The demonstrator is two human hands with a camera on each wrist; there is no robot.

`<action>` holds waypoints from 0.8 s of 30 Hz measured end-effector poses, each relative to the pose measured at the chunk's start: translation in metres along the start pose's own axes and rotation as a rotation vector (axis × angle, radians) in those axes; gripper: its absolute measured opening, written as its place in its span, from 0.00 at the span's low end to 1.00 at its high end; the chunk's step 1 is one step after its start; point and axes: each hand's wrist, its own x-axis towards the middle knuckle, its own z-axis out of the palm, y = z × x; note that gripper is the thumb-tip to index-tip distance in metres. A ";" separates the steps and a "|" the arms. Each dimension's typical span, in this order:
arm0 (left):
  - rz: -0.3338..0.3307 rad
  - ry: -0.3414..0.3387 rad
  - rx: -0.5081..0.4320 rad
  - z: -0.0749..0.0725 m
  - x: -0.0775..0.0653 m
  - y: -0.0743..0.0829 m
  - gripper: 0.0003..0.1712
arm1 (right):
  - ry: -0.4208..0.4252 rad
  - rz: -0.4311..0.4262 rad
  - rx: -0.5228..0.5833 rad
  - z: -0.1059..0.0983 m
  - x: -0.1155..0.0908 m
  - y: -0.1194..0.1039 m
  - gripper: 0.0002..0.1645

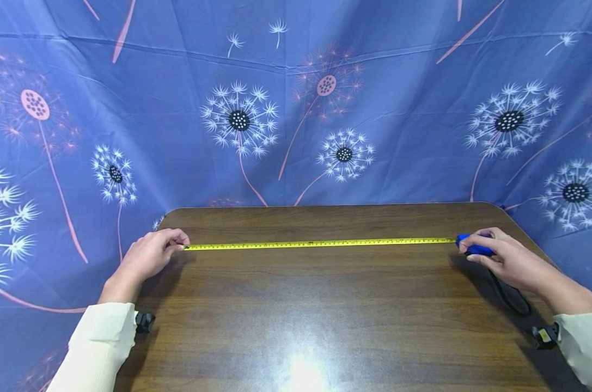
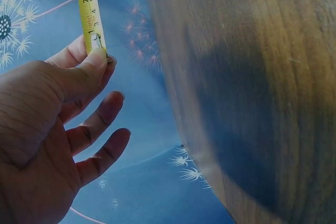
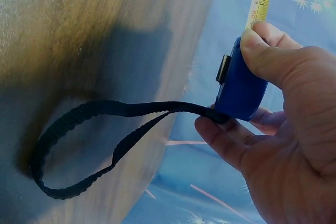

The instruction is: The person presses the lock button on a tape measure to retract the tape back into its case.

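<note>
A yellow tape measure blade (image 1: 320, 244) stretches straight across above the wooden table from one hand to the other. My left hand (image 1: 151, 253) pinches the blade's free end between thumb and forefinger; in the left wrist view the other fingers of that hand (image 2: 58, 108) are loosely bent. At the right, my right hand (image 1: 508, 258) grips the blue tape measure case (image 1: 476, 246). The right wrist view shows the thumb by the case's mouth, where the blade comes out near the 60 mark. From the case (image 3: 241, 87) hangs a black wrist strap (image 3: 79, 114) in a loop.
The brown wooden table (image 1: 315, 305) has rounded far corners and a bright glare patch near its front. Blue cloth with a dandelion print (image 1: 286, 109) hangs behind it and along both sides. A small black device (image 1: 145, 322) sits at the left cuff, another (image 1: 544, 336) at the right.
</note>
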 end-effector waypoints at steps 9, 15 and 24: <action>-0.005 -0.004 -0.002 0.001 -0.001 0.003 0.05 | -0.031 0.017 0.009 0.000 0.001 -0.001 0.27; -0.008 -0.004 -0.003 0.001 -0.002 0.004 0.06 | -0.034 0.022 0.007 0.001 0.000 -0.002 0.27; -0.007 0.004 0.004 0.003 -0.005 0.004 0.06 | -0.026 0.008 0.013 0.001 -0.001 -0.002 0.28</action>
